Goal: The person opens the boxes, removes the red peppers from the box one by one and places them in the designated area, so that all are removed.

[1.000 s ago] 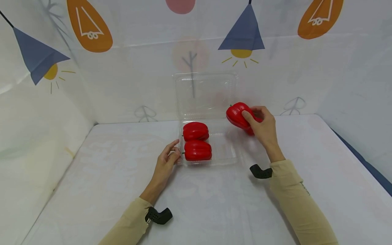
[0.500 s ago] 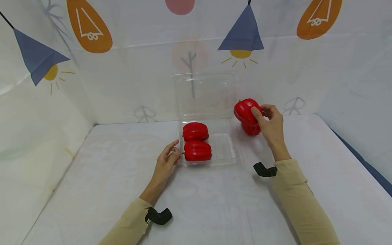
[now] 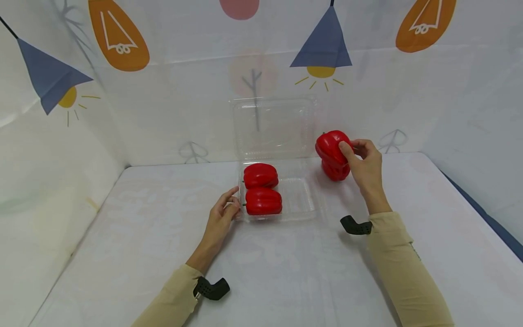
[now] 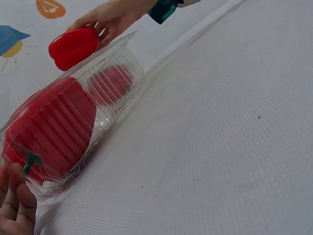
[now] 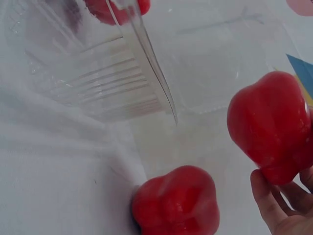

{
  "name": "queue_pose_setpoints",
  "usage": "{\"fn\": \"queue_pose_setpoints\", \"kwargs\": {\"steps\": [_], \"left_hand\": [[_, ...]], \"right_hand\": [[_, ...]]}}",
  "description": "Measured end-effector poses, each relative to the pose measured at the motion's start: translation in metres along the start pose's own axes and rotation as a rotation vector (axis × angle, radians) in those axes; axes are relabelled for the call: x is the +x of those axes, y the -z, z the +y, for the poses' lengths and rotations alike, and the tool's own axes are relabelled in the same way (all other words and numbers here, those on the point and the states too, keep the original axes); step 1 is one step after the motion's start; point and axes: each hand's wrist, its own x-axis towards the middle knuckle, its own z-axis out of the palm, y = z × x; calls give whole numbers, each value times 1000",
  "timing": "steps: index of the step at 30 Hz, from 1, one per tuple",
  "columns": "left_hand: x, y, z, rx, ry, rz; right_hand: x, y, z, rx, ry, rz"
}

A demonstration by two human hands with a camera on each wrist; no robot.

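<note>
In the head view my right hand (image 3: 365,168) grips a red bell pepper (image 3: 333,146), held up above and behind a second red pepper (image 3: 336,170) that rests on the table right of the clear plastic clamshell box (image 3: 300,200). The right wrist view shows the held pepper (image 5: 269,122) apart from the lower pepper (image 5: 178,203). Two more red peppers, a rear one (image 3: 260,175) and a front one (image 3: 263,201), lie on their sides in the left half of the box. My left hand (image 3: 220,215) touches the box's left side, its fingertips (image 4: 17,171) near a green stem.
The box's clear lid (image 3: 274,129) stands raised against the patterned back cloth (image 3: 163,104). A white cloth covers the table (image 3: 163,236). Dark wrist mounts (image 3: 212,289) stick out from both sleeves.
My right hand has carried its pepper to the right, away from the box, uncovering more of the pepper below it. The left hand and the box have stayed in place.
</note>
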Motion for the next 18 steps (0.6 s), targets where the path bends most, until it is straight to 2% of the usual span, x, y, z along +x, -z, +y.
{"fn": "queue_pose_setpoints", "kwargs": {"steps": [18], "left_hand": [[0,-1,1,-3,12,12]], "right_hand": [[7,14,6,8,-71,60]]}}
